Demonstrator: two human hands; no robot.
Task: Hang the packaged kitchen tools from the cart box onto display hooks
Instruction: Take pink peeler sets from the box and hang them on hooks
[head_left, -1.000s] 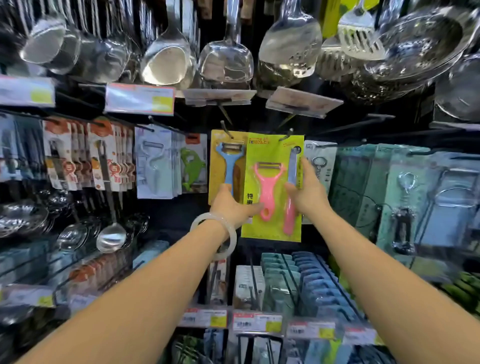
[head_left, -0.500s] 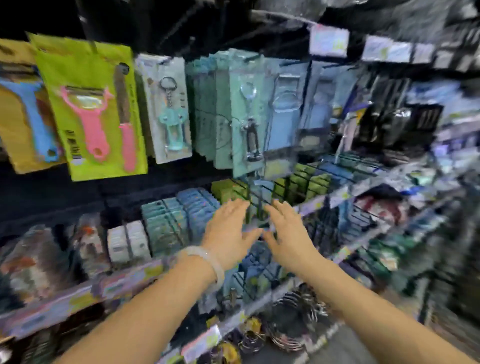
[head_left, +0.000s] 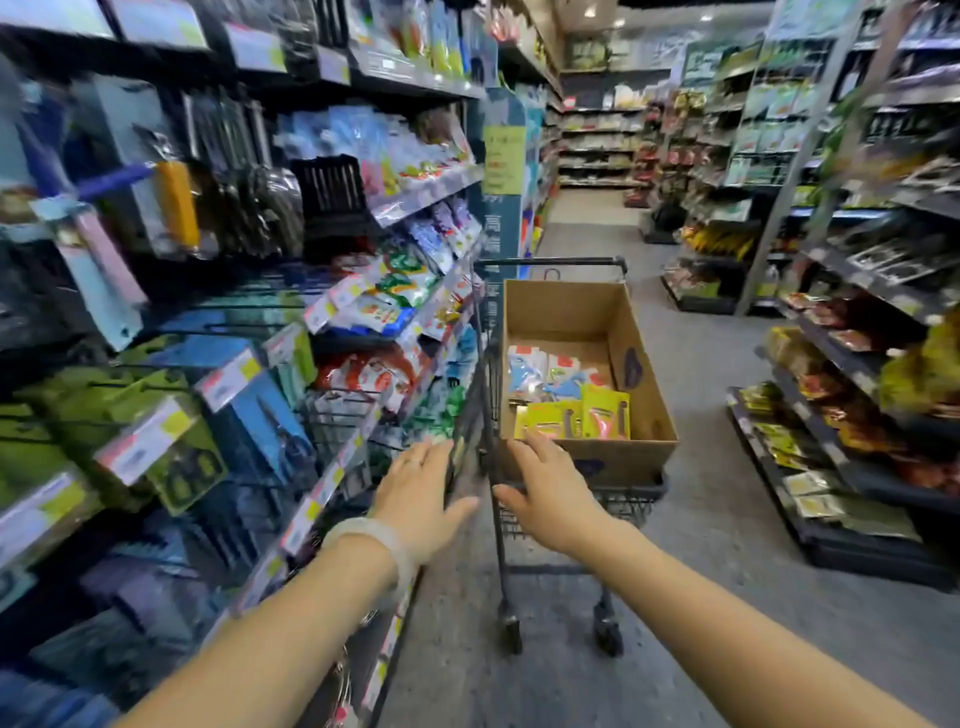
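A store aisle, with blurred shelving of hanging goods from 7 to 11 o'clock. At centre, a dark wire shopping cart carries an open brown cardboard box. Several yellow and blue carded kitchen-tool packs lie inside, apparently not yet hung. The left hand and right hand, at 6 o'clock, reach toward it with fingers straight, holding nothing.

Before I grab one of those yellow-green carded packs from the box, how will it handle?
The yellow-green packs look like thin flat cards, so probably light and a bit bendy. They lean overlapped against the cardboard box wall, so lifting one may shift its neighbours. Any clear blister front could be slippery; pinching a card edge seems safer.
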